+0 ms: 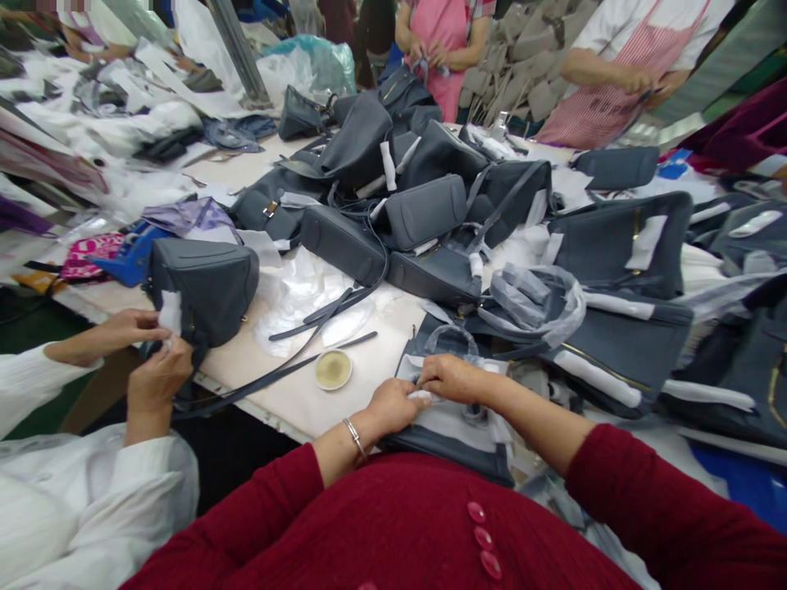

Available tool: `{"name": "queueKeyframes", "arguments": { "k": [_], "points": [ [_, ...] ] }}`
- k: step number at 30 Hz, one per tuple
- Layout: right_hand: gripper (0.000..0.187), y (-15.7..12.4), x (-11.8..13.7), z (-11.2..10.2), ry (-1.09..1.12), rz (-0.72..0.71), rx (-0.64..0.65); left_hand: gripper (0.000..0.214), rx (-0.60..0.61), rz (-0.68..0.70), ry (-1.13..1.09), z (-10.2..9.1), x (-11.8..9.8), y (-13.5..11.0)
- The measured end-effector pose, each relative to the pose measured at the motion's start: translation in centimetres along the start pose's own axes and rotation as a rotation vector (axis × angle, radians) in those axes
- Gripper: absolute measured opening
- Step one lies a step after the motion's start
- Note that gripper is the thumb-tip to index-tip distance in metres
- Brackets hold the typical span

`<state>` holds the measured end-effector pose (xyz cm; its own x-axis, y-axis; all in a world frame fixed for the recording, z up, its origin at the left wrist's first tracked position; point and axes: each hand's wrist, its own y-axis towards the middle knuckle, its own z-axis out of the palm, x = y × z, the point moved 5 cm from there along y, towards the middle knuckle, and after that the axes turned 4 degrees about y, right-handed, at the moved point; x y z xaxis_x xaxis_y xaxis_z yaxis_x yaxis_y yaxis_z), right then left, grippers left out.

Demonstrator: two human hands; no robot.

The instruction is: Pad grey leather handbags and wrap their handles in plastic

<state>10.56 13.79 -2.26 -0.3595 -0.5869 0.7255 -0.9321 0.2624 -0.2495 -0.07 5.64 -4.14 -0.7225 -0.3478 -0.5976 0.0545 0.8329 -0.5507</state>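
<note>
While gauging progress, note the bag [458,453] at 5 o'clock of the view, its handle [453,327] already sheathed in translucent wrap and white paper [448,420] laid across it; judge the white strip [421,395] not yet settled. Observe left hand [393,403] and right hand [452,378] meeting at 6 and 5 o'clock, fingertips apparently pinched on that strip. Compare dark blue-grey surfaces, smooth, flat-lying, partly hidden.

Dk bag [476,453] partly hid. under hands [452,378].
</note>
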Motion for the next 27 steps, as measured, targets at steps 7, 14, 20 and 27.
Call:
{"name": "queueKeyframes", "arguments": {
  "k": [7, 14, 20, 27],
  "points": [
    [0.020, -0.4, 0.2, 0.2, 0.061, 0.035, -0.044, 0.035, -0.001, 0.009, -0.022, 0.2, 0.1, 0.3],
    [0.017, -0.7, 1.2, 1.7, -0.159, 0.082, -0.183, 0.033, 0.009, -0.013, -0.051, 0.4, 0.3, 0.5],
    [0.017, -1.7, 1.6, 3.1, -0.374, -0.106, -0.267, 0.035, 0.009, -0.016, -0.048, 0.4, 0.3, 0.7],
    [0.024, -3.4, 2.2, 2.5, -0.335, -0.272, -0.230, 0.035, 0.020, 0.031, -0.113, 0.9, 0.7, 1.1]
  ]
}}
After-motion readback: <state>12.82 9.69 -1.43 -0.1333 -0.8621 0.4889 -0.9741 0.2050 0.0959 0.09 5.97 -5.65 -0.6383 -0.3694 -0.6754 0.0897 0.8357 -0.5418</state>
